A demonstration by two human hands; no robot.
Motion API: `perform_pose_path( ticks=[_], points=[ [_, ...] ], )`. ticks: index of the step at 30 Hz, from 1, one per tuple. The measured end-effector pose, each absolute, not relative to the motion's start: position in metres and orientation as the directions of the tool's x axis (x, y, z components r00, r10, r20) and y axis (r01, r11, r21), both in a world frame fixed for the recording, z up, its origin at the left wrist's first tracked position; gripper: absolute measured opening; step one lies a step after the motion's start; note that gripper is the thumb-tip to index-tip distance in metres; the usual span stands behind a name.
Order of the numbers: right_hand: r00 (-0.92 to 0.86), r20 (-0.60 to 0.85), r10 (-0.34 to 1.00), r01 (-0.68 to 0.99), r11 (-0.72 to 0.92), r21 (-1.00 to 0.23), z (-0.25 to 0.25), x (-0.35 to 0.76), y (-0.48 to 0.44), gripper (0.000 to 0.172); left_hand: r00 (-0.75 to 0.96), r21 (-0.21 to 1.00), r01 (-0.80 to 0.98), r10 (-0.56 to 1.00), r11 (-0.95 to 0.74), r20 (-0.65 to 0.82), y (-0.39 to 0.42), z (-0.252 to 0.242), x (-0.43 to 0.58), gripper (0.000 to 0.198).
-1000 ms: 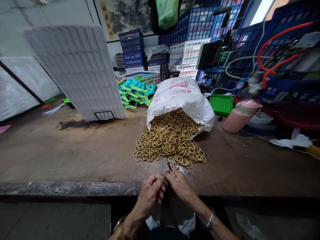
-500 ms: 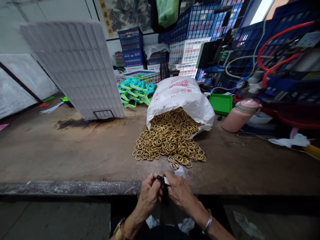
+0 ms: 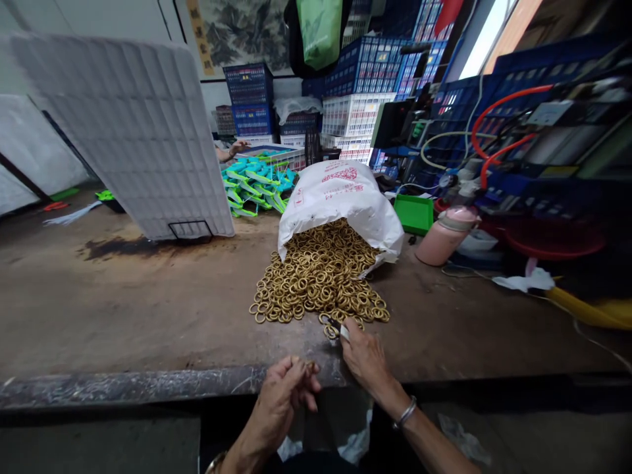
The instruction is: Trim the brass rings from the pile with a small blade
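A pile of gold-coloured rings (image 3: pixel 316 283) spills from the mouth of a white woven sack (image 3: pixel 340 191) onto the table. At the pile's near edge, my right hand (image 3: pixel 368 359) is closed on a small dark tool (image 3: pixel 335 324) with a white part by the fingers. The tool's tip is among the nearest rings; its exact kind is unclear. My left hand (image 3: pixel 284 398) is lower and to the left, over the table's front edge. Its thumb and forefinger pinch a small brownish piece that looks like a ring, mostly hidden, while the other fingers curl loosely.
A white ribbed panel (image 3: pixel 133 138) stands at left on the wooden table (image 3: pixel 148 309). Behind it are green and turquoise plastic pieces (image 3: pixel 257 184) and another person's hand (image 3: pixel 232 151). Right of the sack are a green tray (image 3: pixel 413 214), a pink bottle (image 3: pixel 444 237) and orange hoses (image 3: pixel 508 99).
My hands, earlier together at the table edge around the dark tool, have parted. My right hand has carried the tool forward to the rings. Another person's hand has appeared behind the panel.
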State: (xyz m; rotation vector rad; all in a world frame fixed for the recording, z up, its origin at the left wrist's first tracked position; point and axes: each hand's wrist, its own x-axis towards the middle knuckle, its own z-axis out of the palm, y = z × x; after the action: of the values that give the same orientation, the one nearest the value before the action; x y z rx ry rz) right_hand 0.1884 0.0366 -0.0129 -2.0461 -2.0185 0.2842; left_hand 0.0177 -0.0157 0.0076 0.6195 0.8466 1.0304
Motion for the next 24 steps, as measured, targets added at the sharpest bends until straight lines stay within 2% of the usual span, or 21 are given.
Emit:
perform_pose_path(
  ticks=[7, 12, 14, 18, 21, 24],
  points=[
    [0.032, 0.02, 0.999, 0.962, -0.025, -0.274, -0.014, 0.181, 0.043, 0.015, 0.325, 0.61, -0.618, 0.867, 0.496, -0.377, -0.01, 0.003, 0.013, 0.012],
    [0.051, -0.02, 0.999, 0.956, -0.054, -0.287, -0.014, 0.183, 0.049, 0.011, 0.403, 0.44, -0.67, 0.791, 0.597, -0.46, -0.006, -0.003, 0.011, 0.018],
    [0.049, -0.001, 0.999, 0.945, -0.047, -0.322, -0.017, 0.186, 0.05, 0.011, 0.4, 0.421, -0.676, 0.781, 0.605, -0.48, -0.004, -0.007, 0.012, 0.024],
    [0.003, 0.05, 0.999, 0.886, 0.02, -0.463, -0.022, 0.187, 0.046, 0.012, 0.311, 0.559, -0.609, 0.818, 0.562, -0.484, 0.0, -0.009, 0.018, 0.024],
    [-0.084, 0.091, 0.992, 0.787, 0.122, -0.605, -0.022, 0.18, 0.039, 0.012, 0.229, 0.72, -0.499, 0.875, 0.482, -0.427, 0.005, -0.009, 0.023, 0.026],
    [-0.187, 0.132, 0.974, 0.687, 0.225, -0.69, -0.018, 0.168, 0.03, 0.01, 0.15, 0.837, -0.366, 0.914, 0.406, -0.377, 0.009, -0.008, 0.025, 0.035]
  ],
)
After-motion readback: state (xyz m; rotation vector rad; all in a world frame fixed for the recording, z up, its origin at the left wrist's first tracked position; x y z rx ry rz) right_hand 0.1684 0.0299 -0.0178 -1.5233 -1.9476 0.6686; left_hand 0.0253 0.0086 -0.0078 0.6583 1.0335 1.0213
